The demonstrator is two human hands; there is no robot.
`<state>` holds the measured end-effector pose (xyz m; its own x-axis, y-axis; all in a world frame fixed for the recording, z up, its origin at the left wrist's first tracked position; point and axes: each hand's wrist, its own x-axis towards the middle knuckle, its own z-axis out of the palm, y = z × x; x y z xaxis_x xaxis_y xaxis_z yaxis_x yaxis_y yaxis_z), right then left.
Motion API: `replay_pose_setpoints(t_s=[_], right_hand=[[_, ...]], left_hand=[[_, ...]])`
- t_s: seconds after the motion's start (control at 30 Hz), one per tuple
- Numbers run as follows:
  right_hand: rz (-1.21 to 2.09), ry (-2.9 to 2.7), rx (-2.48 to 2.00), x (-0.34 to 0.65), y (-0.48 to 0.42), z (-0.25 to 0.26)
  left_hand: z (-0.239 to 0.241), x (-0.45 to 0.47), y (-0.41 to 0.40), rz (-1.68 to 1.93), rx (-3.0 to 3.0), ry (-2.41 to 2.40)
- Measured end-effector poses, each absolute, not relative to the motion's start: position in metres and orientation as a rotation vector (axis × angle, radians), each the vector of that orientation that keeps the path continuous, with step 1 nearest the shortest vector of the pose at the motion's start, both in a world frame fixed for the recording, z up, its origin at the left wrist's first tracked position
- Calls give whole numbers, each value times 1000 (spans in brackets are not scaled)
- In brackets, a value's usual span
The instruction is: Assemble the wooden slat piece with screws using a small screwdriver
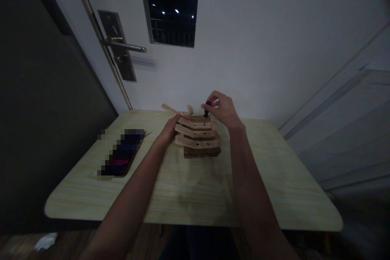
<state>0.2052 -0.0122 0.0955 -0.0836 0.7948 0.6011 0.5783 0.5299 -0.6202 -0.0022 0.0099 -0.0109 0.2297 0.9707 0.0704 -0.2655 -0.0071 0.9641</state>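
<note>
A dark wooden base board [201, 152] lies at the far middle of the table, with three pale wooden hook-shaped arms [196, 133] laid across it. My left hand [169, 130] rests on the left ends of those arms, fingers flat and stretched out. My right hand [222, 109] pinches a small black-handled screwdriver [207, 108] held upright over the top arm. One more pale wooden arm [178, 110] lies loose just behind the board.
A phone [122, 155], blurred out, lies on the pale wood-grain table [195, 195] to the left. Behind the table stands a white door with a metal lever handle [124, 46] and a dark window [172, 6]. White scrap lies on the floor at the lower left.
</note>
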Motion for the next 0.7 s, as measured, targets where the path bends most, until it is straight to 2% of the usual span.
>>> replay_pose_setpoints(t_s=[0.17,0.53,0.7], right_hand=[[321,-1748,-1234,205,-14,95],[348,-2076,-1021,210,-14,93],[382,-2054,-1006,211,-14,91]], left_hand=[[-9,-2,7,1174,1144,830],[-5,-1,5,1152,1157,884],[-4,-1,5,1165,1170,892]])
